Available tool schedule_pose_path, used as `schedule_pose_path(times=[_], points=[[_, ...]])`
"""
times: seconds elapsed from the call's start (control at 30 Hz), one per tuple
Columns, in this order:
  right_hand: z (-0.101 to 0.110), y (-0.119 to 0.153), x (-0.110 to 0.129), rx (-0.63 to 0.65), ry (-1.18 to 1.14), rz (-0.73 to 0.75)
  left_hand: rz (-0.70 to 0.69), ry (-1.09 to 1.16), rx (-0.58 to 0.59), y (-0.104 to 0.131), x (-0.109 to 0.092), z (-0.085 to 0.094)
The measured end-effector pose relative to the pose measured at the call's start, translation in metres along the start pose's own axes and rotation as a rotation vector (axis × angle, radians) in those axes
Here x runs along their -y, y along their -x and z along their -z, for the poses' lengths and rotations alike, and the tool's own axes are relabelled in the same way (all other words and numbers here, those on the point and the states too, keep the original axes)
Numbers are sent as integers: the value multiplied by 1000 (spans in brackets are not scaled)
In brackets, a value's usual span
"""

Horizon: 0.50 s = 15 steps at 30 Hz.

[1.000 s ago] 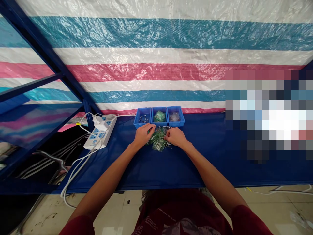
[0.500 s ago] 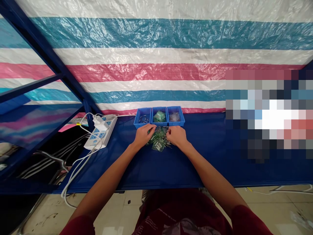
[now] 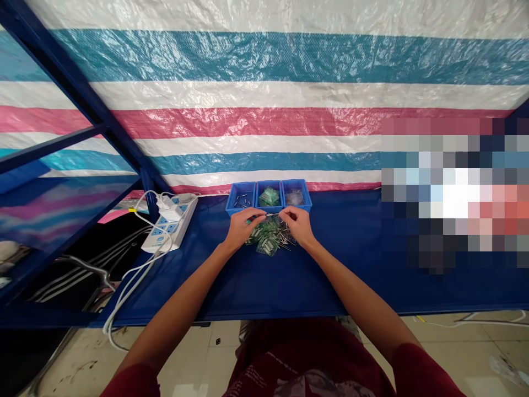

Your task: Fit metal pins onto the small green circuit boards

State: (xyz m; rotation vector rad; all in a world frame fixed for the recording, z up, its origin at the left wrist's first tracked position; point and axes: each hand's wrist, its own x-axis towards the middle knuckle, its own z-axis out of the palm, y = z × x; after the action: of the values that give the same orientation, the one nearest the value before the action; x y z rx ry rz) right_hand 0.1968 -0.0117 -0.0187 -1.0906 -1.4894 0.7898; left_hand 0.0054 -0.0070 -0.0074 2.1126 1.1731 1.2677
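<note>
Between my two hands is a thin metal rod (image 3: 273, 214), pinched at its left end by my left hand (image 3: 243, 227) and at its right end by my right hand (image 3: 298, 225). Just below lies a pile of small green-tinted plastic bags (image 3: 268, 242), with loose metal pins (image 3: 284, 237) at its right side. Behind my hands stand three joined blue bins: the left bin (image 3: 229, 203) has a few metal pins, the middle one holds green bags (image 3: 269, 196), and the right one holds clear bags (image 3: 294, 197).
A white power strip (image 3: 169, 223) with plugs and cables lies on the blue table (image 3: 273, 292) at the left. Blue frame bars (image 3: 74, 82) rise beyond it. A striped sheet (image 3: 256, 121) hangs behind. The right side is pixelated.
My right hand has moved slightly left and up, its fingertips now at the rod. The rod now shows between both hands. My left hand has barely shifted.
</note>
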Motion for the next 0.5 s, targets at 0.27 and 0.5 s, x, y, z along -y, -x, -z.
schedule_pose_path(times=[0.27,0.5], points=[[-3,1,-8,51,-107,-33,13,37,-22,0,0,0],[-3,2,-2,28,-9,26,-42,0,1,-1,-2,1]])
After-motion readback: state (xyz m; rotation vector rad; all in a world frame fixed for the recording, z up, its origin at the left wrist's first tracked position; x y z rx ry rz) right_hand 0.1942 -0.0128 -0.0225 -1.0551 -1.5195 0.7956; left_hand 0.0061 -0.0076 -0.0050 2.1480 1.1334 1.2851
